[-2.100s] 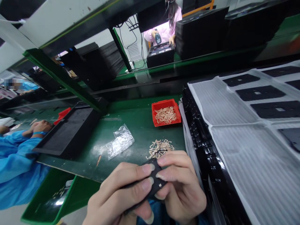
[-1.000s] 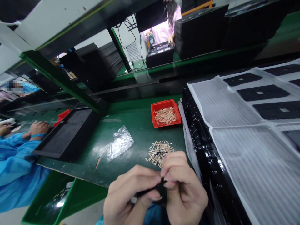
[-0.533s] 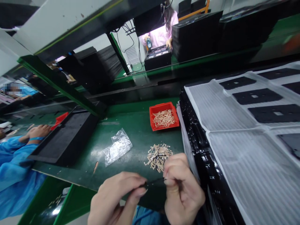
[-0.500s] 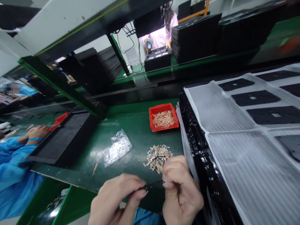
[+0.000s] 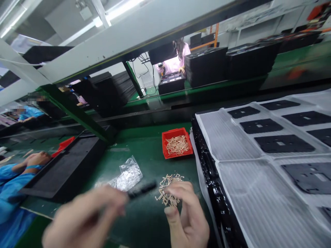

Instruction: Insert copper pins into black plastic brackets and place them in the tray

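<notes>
My left hand, blurred by motion, is low at the left and pinches a small flat black part that sticks out to the right. My right hand is beside it with its fingers curled and apart from the part; nothing shows in them. Its fingertips hover over a loose pile of thin tan strips on the green table. A red bin with more tan strips stands farther back.
A crumpled clear plastic bag lies left of the pile. A black tray sits at the left, near a person's blue sleeve. At the right a stack of black trays carries white sheets with flat black plates. A person in pink works beyond.
My right hand has let go of the black part, which both hands pinched before. My left hand has swung it out to the left. The view has tilted upward.
</notes>
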{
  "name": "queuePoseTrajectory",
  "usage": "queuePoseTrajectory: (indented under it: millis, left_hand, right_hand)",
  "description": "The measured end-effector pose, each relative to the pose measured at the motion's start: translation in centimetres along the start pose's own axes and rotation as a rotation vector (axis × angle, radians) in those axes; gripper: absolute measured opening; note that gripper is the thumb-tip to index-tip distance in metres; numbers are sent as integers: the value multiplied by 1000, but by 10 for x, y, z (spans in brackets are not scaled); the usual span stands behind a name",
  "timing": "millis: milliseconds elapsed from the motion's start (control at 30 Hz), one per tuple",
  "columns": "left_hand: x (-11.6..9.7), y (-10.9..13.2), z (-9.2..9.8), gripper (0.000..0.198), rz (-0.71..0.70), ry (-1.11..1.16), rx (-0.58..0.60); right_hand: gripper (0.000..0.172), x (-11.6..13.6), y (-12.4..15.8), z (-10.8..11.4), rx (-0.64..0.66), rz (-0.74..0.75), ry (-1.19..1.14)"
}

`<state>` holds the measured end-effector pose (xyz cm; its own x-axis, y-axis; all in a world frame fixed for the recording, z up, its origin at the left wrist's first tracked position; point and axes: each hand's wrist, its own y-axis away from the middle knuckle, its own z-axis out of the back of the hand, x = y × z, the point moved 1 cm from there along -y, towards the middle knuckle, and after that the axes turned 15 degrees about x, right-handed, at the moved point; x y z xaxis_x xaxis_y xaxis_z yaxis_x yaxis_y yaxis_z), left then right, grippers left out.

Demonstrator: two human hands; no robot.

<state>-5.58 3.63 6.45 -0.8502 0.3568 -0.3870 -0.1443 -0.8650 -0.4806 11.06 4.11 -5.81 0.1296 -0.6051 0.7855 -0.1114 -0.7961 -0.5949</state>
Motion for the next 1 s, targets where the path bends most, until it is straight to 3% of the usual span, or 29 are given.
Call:
queuePoseTrajectory:
  millis: [67, 133, 167, 200, 233, 267, 333, 400, 467, 600, 733, 833, 900, 1000]
  left_hand:
    - [26, -53, 9, 17, 102, 16, -69]
    - [54, -115, -1, 23, 197, 31, -20]
    - [66, -144, -15, 28, 243, 37, 77]
    - [76, -170, -33, 58, 279, 41, 190]
    - [85, -191, -55, 67, 318, 41, 269]
    - [91, -207, -78, 30, 363, 37, 308]
    - [100, -226, -123, 37, 418, 8, 401]
    - [105, -230, -159, 38, 450, -34, 465]
    - [111, -229, -181, 38, 468, -89, 503]
    - [122, -227, -195, 38, 474, -210, 507]
    - [126, -220, -181, 40, 442, -290, 448]
    - [124, -198, -155, 40, 388, -290, 467]
    - [118, -170, -135, 36, 324, -248, 584]
    - [106, -114, -112, 28, 200, -122, 859]
  right_hand:
    - [18, -1, 2, -3, 81, -109, 22]
    - [14, -2, 2, -5, 218, -146, 58]
    - [13, -3, 1, -6, 286, -143, 77]
    - [12, -4, 0, -7, 342, -136, 91]
    - [13, -6, -1, -7, 383, -128, 102]
    - [14, -8, -1, -8, 411, -122, 112]
    - [16, -13, -2, -11, 441, -116, 150]
    - [18, -19, 0, -15, 412, -123, 195]
    - [25, -25, 4, -22, 352, -143, 237]
    - [36, -30, 12, -37, 326, -183, 284]
    - [35, -32, 19, -41, 454, -161, 308]
    - [35, -40, 30, -42, 692, -19, 290]
    - [42, -46, 41, -46, 880, 92, 244]
    - [41, -52, 59, -52, 1092, 158, 174]
